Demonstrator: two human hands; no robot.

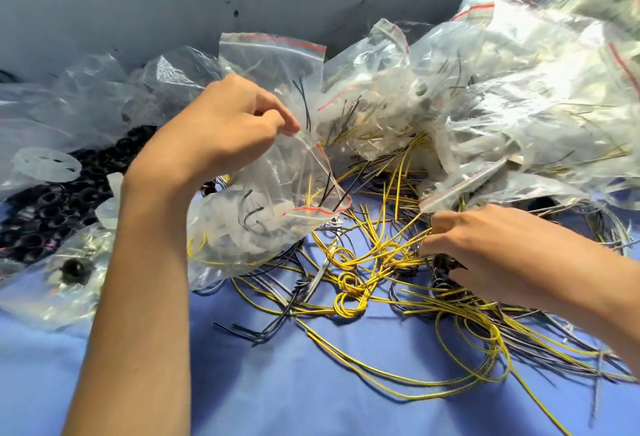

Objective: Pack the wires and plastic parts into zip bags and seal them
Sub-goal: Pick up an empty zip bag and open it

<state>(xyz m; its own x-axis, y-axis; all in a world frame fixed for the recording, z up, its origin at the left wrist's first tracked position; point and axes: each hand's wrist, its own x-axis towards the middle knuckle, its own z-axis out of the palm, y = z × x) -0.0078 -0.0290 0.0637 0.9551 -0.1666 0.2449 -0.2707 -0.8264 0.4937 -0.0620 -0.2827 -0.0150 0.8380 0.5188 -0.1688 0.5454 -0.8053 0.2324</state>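
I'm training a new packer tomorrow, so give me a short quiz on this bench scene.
1. True or false: the zip bag pinched by the left hand is already sealed.
2. The right hand reaches into: A scissors, B yellow wires, C tape.
3. Fill in: the cloth under the wires is ____.
Key: 1 false; 2 B; 3 blue.

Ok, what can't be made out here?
Head view: the right hand has its fingers buried among the yellow wires; any grip is hidden.
Head view: contents of the bag pile, lost to glare and blur.
Head view: the black parts, covered by bags and cut by the left edge.
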